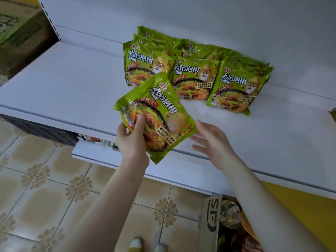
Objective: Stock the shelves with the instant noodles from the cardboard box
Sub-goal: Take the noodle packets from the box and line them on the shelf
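Packets of green instant noodles lean in three overlapping rows near the back edge of the white shelf, right of its middle. Left hand grips one more noodle packet by its lower left corner, thumb curled over the printed front, holding it tilted above the shelf's front edge, just in front of the leftmost row. Right hand hovers beside the packet's right corner, fingers straight and spread, grasping nothing; whether a fingertip touches the packet I cannot tell. Under the shelf's front edge, far right, the open cardboard box stands on the tiled floor, its contents blurred
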`<act>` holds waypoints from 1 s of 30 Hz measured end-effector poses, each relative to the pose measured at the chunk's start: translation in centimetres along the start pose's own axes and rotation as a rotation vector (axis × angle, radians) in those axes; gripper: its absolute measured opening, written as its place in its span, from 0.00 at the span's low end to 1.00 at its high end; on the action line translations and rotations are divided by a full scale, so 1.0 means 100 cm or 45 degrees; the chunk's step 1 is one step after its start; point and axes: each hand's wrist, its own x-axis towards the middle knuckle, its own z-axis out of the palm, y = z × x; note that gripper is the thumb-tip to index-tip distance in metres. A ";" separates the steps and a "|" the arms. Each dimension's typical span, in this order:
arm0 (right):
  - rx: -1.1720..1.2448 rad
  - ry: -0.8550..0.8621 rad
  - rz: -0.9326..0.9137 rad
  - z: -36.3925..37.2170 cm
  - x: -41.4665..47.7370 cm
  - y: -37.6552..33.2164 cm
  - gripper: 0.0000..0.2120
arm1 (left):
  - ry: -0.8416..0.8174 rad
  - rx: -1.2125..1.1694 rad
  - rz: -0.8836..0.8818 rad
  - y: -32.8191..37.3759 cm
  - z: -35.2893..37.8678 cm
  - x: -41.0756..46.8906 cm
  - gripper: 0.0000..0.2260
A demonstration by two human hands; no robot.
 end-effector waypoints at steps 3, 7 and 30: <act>0.087 -0.100 -0.020 0.008 0.000 0.008 0.13 | -0.038 -0.023 -0.029 -0.010 0.015 -0.003 0.04; 0.169 -0.011 -0.113 0.004 0.012 0.000 0.09 | -0.163 0.070 0.010 -0.019 0.025 0.002 0.04; -0.614 0.430 -0.864 -0.038 0.145 -0.054 0.13 | -0.440 2.106 1.203 -0.101 0.029 0.079 0.30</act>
